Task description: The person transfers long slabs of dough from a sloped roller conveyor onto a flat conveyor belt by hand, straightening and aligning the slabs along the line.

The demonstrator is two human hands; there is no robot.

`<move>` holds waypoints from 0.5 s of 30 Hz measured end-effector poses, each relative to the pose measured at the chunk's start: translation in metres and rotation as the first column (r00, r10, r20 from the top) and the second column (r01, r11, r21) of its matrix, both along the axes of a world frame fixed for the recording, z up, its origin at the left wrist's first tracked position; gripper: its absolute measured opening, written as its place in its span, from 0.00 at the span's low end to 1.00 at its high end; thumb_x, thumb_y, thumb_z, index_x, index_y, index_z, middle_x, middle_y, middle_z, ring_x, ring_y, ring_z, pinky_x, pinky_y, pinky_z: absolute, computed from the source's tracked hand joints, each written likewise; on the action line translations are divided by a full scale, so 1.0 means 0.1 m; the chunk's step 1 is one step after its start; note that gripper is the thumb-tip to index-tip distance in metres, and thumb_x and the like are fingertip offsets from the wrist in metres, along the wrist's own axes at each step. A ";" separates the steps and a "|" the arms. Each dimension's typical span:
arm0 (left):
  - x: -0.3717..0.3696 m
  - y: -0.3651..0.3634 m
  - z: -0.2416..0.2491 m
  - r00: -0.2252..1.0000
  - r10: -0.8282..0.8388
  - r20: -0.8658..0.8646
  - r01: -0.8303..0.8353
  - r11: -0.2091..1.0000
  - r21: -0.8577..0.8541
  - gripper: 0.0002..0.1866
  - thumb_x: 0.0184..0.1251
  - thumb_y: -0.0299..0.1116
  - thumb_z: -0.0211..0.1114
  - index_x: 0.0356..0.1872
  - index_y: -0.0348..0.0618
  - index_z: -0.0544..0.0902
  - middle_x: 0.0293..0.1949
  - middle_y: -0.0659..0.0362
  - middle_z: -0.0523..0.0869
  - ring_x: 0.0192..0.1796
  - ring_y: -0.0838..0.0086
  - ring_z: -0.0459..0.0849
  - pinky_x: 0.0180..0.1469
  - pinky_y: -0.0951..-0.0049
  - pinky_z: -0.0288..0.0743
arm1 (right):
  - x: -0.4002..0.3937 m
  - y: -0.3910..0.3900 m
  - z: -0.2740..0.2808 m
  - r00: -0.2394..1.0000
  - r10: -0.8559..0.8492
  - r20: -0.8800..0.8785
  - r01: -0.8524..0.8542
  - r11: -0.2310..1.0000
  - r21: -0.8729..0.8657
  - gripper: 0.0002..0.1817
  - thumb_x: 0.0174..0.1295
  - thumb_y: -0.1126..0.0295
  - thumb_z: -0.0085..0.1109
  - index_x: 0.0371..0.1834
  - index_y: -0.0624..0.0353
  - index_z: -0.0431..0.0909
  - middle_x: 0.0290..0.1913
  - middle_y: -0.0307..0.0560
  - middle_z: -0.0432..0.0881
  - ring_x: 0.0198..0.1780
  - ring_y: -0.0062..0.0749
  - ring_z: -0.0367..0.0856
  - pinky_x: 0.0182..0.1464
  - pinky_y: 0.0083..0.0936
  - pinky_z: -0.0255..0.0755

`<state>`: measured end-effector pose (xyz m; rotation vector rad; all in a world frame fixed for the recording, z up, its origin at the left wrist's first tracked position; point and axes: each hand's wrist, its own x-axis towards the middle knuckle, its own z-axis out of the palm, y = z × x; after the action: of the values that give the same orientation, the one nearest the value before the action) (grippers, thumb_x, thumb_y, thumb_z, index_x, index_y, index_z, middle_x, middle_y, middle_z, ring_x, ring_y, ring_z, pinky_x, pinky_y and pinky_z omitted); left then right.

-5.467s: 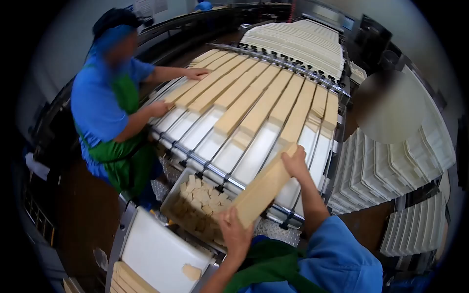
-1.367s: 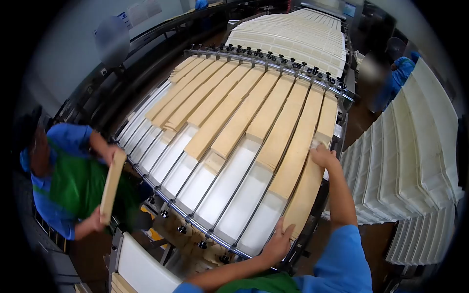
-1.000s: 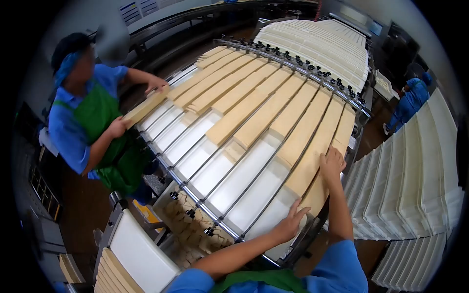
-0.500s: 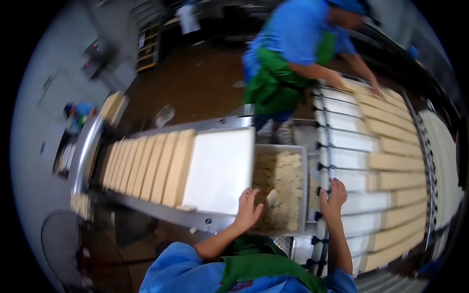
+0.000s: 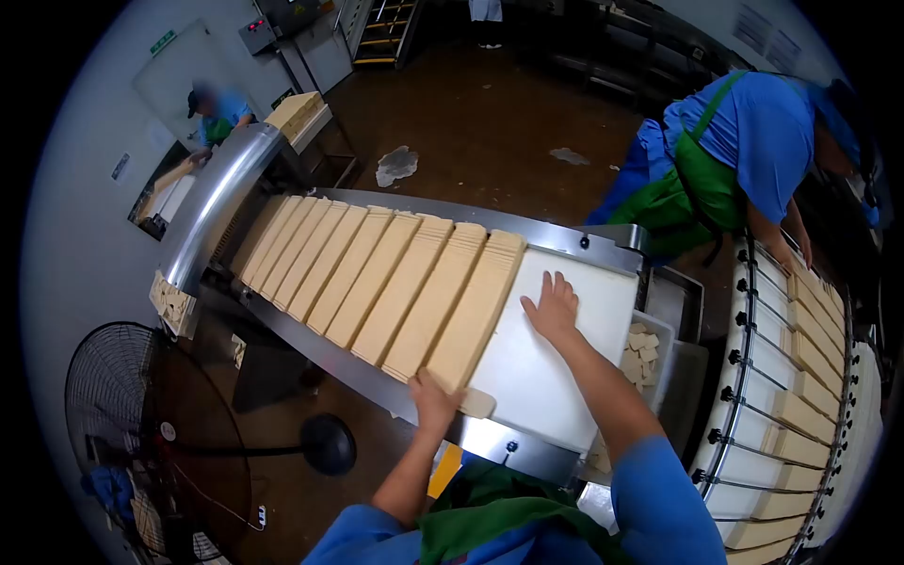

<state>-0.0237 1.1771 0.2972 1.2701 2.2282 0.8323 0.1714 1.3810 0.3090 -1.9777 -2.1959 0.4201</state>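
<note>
Long rows of thin, pale, cracker-like pieces [image 5: 405,273] lie side by side across a white conveyor belt [image 5: 574,377]. At the near end of the last row [image 5: 485,301], my left hand [image 5: 435,403] has its fingers and thumb bent around the corner. A loose, flat pale piece [image 5: 478,403] lies right beside that hand. My right hand [image 5: 554,306] is over the bare part of the belt, with its fingers spread and nothing in it, a little apart from the last row.
Past the belt's end stands a tub [image 5: 667,353] of loose pale pieces. On the right, a second conveyor [image 5: 767,377] carries more rows, and a co-worker [image 5: 730,151] bends over it. A floor fan [image 5: 122,395] stands at the left. Another person [image 5: 221,113] is behind the metal hood [image 5: 226,202].
The view has swung left. Both my hands have moved to the left-hand belt: the left to the last row's end, the right from the second conveyor. The rows reach nearer the belt's end.
</note>
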 end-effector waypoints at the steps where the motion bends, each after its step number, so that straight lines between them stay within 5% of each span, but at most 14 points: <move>1: 0.02 0.04 0.07 0.999 -0.023 -0.035 0.020 0.998 -0.066 0.41 0.40 0.30 0.79 0.55 0.28 0.63 0.49 0.39 0.67 0.53 0.46 0.70 0.59 0.59 0.67 | -0.18 0.12 0.03 1.000 -0.001 0.002 0.001 1.000 -0.001 0.41 0.60 0.47 0.54 0.71 0.59 0.56 0.73 0.57 0.52 0.70 0.49 0.54 0.67 0.43 0.50; 7: -0.02 0.14 0.12 0.992 -0.125 0.024 0.126 0.990 -0.060 0.42 0.44 0.38 0.78 0.56 0.28 0.62 0.51 0.38 0.67 0.53 0.44 0.70 0.57 0.55 0.68 | -0.87 0.65 0.17 0.999 0.002 -0.041 -0.004 0.999 -0.047 0.40 0.61 0.41 0.49 0.74 0.47 0.53 0.76 0.57 0.43 0.73 0.49 0.50 0.68 0.43 0.54; 9: -0.04 0.15 0.14 0.977 -0.202 -0.071 0.187 0.967 -0.172 0.45 0.47 0.45 0.75 0.59 0.28 0.59 0.52 0.36 0.66 0.54 0.44 0.70 0.56 0.53 0.68 | -0.99 0.71 0.21 0.997 0.006 0.079 0.002 0.995 -0.098 0.41 0.62 0.39 0.47 0.73 0.48 0.54 0.76 0.59 0.41 0.73 0.51 0.51 0.68 0.44 0.54; 15: -0.05 0.19 -0.07 0.940 -0.315 -0.130 0.276 0.928 -0.250 0.49 0.48 0.50 0.72 0.60 0.25 0.55 0.51 0.36 0.67 0.50 0.43 0.74 0.50 0.53 0.74 | -0.63 0.54 0.44 0.968 -0.251 0.018 0.249 0.942 -0.226 0.39 0.52 0.48 0.59 0.64 0.54 0.58 0.61 0.54 0.59 0.62 0.52 0.65 0.59 0.40 0.68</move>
<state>-0.0285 1.1964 0.2904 1.5578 2.1059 0.3544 0.1082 1.4354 0.3532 -2.3280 -1.9266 0.6671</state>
